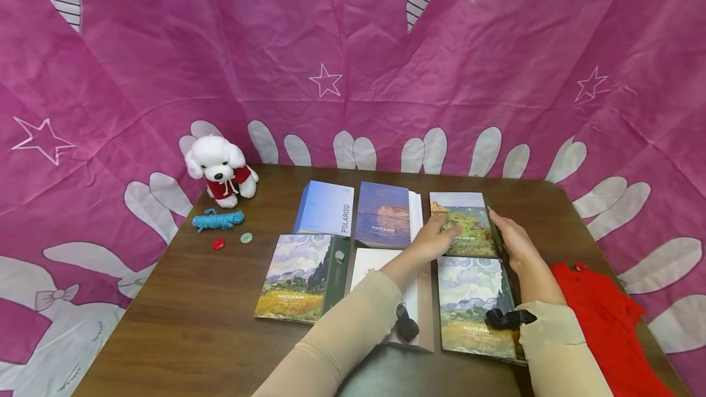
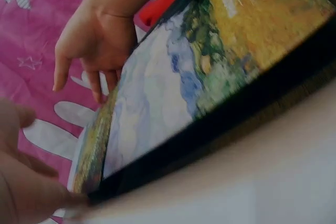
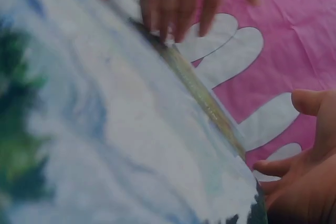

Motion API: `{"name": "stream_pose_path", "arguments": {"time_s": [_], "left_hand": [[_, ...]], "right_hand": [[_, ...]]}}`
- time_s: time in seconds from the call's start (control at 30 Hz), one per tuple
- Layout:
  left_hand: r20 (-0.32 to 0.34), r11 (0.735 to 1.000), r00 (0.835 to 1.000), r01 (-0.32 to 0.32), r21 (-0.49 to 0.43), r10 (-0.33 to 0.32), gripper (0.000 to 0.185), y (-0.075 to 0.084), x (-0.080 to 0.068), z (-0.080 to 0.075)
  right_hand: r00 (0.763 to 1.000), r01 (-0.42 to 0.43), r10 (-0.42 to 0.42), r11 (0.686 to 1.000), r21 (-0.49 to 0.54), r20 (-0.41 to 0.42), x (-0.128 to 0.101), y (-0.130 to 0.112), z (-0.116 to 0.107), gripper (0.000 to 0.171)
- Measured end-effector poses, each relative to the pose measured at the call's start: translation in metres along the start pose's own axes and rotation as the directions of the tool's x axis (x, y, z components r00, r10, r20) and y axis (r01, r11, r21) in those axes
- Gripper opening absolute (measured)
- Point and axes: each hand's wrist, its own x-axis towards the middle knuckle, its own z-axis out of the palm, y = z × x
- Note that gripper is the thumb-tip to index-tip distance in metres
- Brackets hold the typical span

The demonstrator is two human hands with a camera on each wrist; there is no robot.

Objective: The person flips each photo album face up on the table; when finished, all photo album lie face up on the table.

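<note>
A photo album with a garden-and-sea cover (image 1: 469,213) lies at the back right of the table, between the two hands. At its left edge is my left hand (image 1: 430,241), its thumb reaching over the cover. My right hand (image 1: 515,239) stands along the right edge with fingers extended. Directly in front lies a photo album with a cypress landscape (image 1: 471,299), close under the right wrist. The right wrist view shows the left hand (image 3: 181,1) with straight fingers at the album's far side and the right hand (image 3: 299,166) spread beside it. Neither hand visibly grips anything.
Leftward lie a white album (image 1: 372,259), a purple sea-cover album (image 1: 383,213), a blue Polaroid album (image 1: 325,207) and another cypress album (image 1: 298,274). Far left are a plush dog (image 1: 217,161), blue cord (image 1: 217,220) and buttons (image 1: 218,244). Red cloth (image 1: 601,317) lies right.
</note>
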Motion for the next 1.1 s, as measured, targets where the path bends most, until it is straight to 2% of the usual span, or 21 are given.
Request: {"name": "stream_pose_path", "arguments": {"time_s": [0.1, 0.2, 0.3, 0.4, 0.47, 0.57, 0.63, 0.7, 0.77, 0.93, 1.0, 1.1], "left_hand": [[-0.008, 0.998, 0.999, 0.040, -0.041, -0.041, 0.070, -0.001, 0.000, 0.002], [0.009, 0.994, 0.999, 0.054, -0.095, -0.054, 0.070, -0.002, 0.001, 0.005], [-0.007, 0.987, 0.997, 0.072, -0.144, -0.074, 0.071, -0.004, 0.001, 0.010], [-0.052, 0.981, 0.995, 0.078, -0.175, -0.088, 0.072, -0.004, 0.003, 0.016], [-0.073, 0.982, 0.993, 0.078, -0.170, -0.091, 0.071, -0.003, 0.004, 0.019], [-0.078, 0.985, 0.992, 0.083, -0.153, -0.096, 0.071, -0.001, 0.005, 0.023], [-0.069, 0.984, 0.992, 0.096, -0.150, -0.107, 0.072, 0.000, 0.005, 0.024], [-0.062, 0.982, 0.991, 0.111, -0.153, -0.121, 0.074, 0.001, 0.005, 0.026], [-0.061, 0.982, 0.990, 0.117, -0.151, -0.128, 0.076, 0.002, 0.005, 0.027], [-0.055, 0.983, 0.995, 0.071, -0.169, -0.081, 0.080, 0.008, 0.008, 0.028], [-0.050, 0.978, 0.997, 0.050, -0.201, -0.061, 0.081, 0.010, 0.008, 0.027], [-0.069, 0.965, 0.996, 0.029, -0.261, -0.048, 0.079, 0.013, 0.008, 0.026]], "right_hand": [[1.000, -0.020, 0.020, 0.996, 0.087, 0.009, 0.001, 0.002, 0.002, 0.090], [0.999, -0.033, 0.030, 0.987, 0.159, 0.023, 0.001, 0.001, 0.002, 0.092], [0.999, -0.031, 0.019, 0.966, 0.256, 0.050, 0.002, -0.001, 0.003, 0.086], [1.000, -0.001, -0.010, 0.938, 0.347, 0.029, 0.004, -0.001, 0.004, 0.072], [0.999, 0.041, -0.029, 0.931, 0.363, -0.038, 0.005, -0.002, 0.005, 0.061], [0.991, 0.107, -0.072, 0.924, 0.366, -0.110, 0.005, -0.004, 0.005, 0.045], [0.986, 0.142, -0.092, 0.904, 0.404, -0.141, 0.003, -0.006, 0.005, 0.031], [0.985, 0.163, -0.116, 0.873, 0.460, -0.129, 0.000, -0.009, 0.004, 0.019], [0.985, 0.172, -0.136, 0.857, 0.486, -0.110, -0.003, -0.013, 0.004, 0.016], [0.976, 0.215, -0.204, 0.828, 0.517, -0.078, -0.010, -0.021, 0.008, 0.019], [0.967, 0.245, -0.240, 0.805, 0.540, -0.082, -0.010, -0.022, 0.012, 0.014], [0.956, 0.274, -0.282, 0.775, 0.570, -0.076, -0.011, -0.022, 0.017, 0.017]]}}
